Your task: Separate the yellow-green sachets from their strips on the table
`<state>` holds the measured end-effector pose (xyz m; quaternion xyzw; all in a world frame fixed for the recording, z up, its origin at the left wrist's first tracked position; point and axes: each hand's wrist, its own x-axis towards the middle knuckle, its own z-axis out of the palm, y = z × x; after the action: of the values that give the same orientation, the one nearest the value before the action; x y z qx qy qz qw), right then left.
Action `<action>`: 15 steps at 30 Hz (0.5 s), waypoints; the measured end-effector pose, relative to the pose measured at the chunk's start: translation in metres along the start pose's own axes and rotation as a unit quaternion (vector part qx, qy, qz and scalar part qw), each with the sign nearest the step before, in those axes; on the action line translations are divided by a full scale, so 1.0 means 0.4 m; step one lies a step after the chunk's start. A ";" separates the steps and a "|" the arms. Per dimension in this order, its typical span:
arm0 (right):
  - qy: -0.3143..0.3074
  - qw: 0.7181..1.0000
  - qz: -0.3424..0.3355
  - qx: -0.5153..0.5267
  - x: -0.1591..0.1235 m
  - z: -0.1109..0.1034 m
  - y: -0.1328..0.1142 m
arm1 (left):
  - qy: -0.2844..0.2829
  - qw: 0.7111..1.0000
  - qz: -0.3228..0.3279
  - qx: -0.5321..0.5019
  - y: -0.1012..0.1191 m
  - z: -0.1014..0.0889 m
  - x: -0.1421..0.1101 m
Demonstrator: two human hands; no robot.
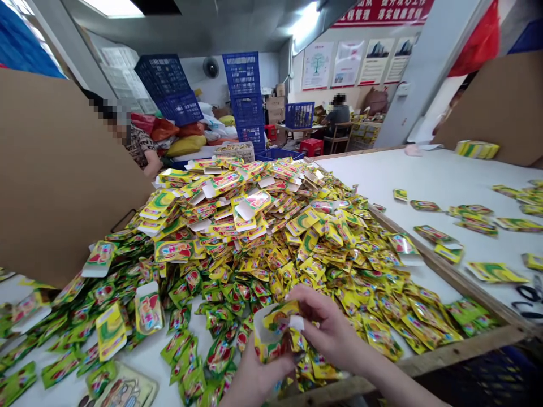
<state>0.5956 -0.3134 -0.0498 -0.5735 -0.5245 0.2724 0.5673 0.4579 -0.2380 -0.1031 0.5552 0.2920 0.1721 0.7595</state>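
My left hand (254, 370) is closed around a small yellow printed carton (259, 332) with its top open towards me. At the carton's mouth, my right hand (328, 328) pinches a small yellow candy packet (282, 312), partly within the opening. A white wrap covers the tip of my right thumb. Green packets (220, 353) lie to the left of my hands, and yellow packets (386, 333) spread to the right. Behind them rises a large heap of flat-sided printed cartons (220, 183), many with open flaps.
A wooden rail (462, 351) borders the white table (352, 167). Scissors (528, 297) lie at the right edge, near scattered cartons (496, 272). A cardboard sheet (63, 169) stands at left; a co-worker's arm (151, 164) shows behind it. Blue crates (241, 79) and a seated person (339, 116) are farther back.
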 end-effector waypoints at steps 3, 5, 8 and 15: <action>-0.107 0.977 -0.017 -0.183 -0.010 -0.017 -0.025 | -0.068 0.993 0.011 0.095 0.016 -0.004 -0.007; -0.184 0.947 -0.005 -0.264 -0.023 -0.028 -0.044 | -0.109 0.985 0.015 0.131 0.018 -0.005 -0.011; -0.248 0.920 0.010 -0.303 -0.041 -0.038 -0.061 | -0.145 0.980 0.016 0.136 0.002 -0.007 -0.012; -0.157 0.969 0.052 -0.186 -0.104 -0.055 -0.011 | -0.233 0.968 -0.066 0.066 -0.057 -0.027 -0.004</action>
<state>0.6019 -0.3601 -0.0527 -0.6453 -0.6178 0.2864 0.3461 0.4482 -0.2383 -0.1264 0.6083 0.1539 -0.0316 0.7780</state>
